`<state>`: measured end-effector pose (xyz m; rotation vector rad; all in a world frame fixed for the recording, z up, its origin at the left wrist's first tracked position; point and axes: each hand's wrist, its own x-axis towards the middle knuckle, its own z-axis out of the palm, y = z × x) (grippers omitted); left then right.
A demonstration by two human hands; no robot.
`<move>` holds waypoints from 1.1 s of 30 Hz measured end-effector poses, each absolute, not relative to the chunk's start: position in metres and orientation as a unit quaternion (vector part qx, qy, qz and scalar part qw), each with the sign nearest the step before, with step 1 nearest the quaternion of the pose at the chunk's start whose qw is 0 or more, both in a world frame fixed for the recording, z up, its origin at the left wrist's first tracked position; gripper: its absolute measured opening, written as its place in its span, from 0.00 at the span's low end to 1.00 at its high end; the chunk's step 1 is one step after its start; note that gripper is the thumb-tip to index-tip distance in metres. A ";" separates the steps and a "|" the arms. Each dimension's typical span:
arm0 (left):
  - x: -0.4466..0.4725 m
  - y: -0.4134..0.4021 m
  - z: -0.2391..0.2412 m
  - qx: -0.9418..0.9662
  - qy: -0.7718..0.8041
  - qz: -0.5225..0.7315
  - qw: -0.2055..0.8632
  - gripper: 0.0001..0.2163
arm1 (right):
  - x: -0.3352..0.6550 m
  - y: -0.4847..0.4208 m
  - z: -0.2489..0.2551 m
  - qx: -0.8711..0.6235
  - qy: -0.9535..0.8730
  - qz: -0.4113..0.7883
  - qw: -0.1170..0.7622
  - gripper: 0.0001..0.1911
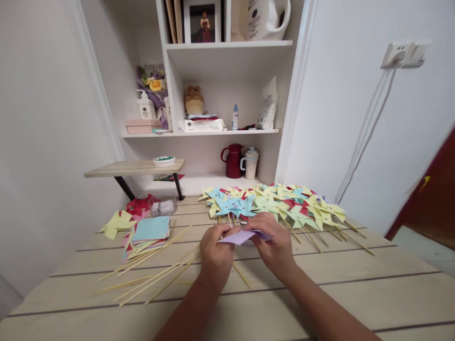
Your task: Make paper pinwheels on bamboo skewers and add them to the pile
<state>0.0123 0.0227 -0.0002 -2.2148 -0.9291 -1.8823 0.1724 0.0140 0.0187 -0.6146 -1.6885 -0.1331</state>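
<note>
Between my two hands is a purple piece of paper (239, 237), bent and raised above the table. My left hand (217, 251) grips its left side with the fingers closed. On the other side, my right hand (272, 239) pinches the paper between thumb and fingers. Just behind the hands lies a pile of paper pinwheels (270, 204) in yellow, blue and red, mounted on thin sticks. Several loose wooden sticks (156, 251) lie to the left of my left hand. One more stick (241, 276) rests on the table below the hands.
A stack of coloured paper squares (151, 229) sits at left, beside cut yellow paper (119, 222) and a clear container (163, 207). Behind it stands a small raised wooden shelf (135, 168). A red jug (233, 161) and a cup (250, 164) stand at the back of the wooden table (341, 289).
</note>
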 end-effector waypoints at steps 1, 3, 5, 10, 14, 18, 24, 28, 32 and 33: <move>0.013 0.024 -0.001 -0.730 -0.301 -0.611 0.059 0.08 | 0.173 0.015 0.018 -0.267 -0.735 -0.058 0.621 0.09; 0.013 0.027 -0.004 -0.740 -0.294 -0.601 0.078 0.09 | 0.174 0.016 0.018 -0.267 -0.736 -0.057 0.620 0.09; 0.014 0.029 -0.007 -0.753 -0.285 -0.588 0.074 0.09 | 0.175 0.017 0.017 -0.275 -0.734 -0.048 0.619 0.08; 0.016 0.033 -0.014 -0.788 -0.304 -0.535 -0.003 0.22 | 0.185 0.020 0.016 -0.333 -0.689 -0.006 0.643 0.04; 0.012 0.031 -0.012 -0.784 -0.335 -0.518 -0.068 0.28 | 0.200 0.029 0.012 -0.393 -0.617 0.046 0.680 0.02; -0.002 0.028 0.004 -0.739 -0.364 -0.556 -0.109 0.16 | 0.210 0.038 0.007 -0.413 -0.517 0.134 0.738 0.07; -0.043 0.033 0.032 -0.736 -0.455 -0.493 -0.092 0.13 | 0.205 0.036 0.009 -0.395 -0.489 0.206 0.750 0.09; -0.078 0.036 0.031 -0.824 -0.494 -0.275 -0.034 0.11 | 0.199 0.032 0.013 -0.388 -0.489 0.246 0.741 0.09; -0.105 0.036 0.018 -0.828 -0.540 -0.149 0.024 0.12 | 0.198 0.031 0.015 -0.396 -0.474 0.268 0.740 0.11; -0.109 0.036 0.016 -0.826 -0.544 -0.143 0.028 0.12 | 0.198 0.031 0.016 -0.398 -0.469 0.270 0.740 0.12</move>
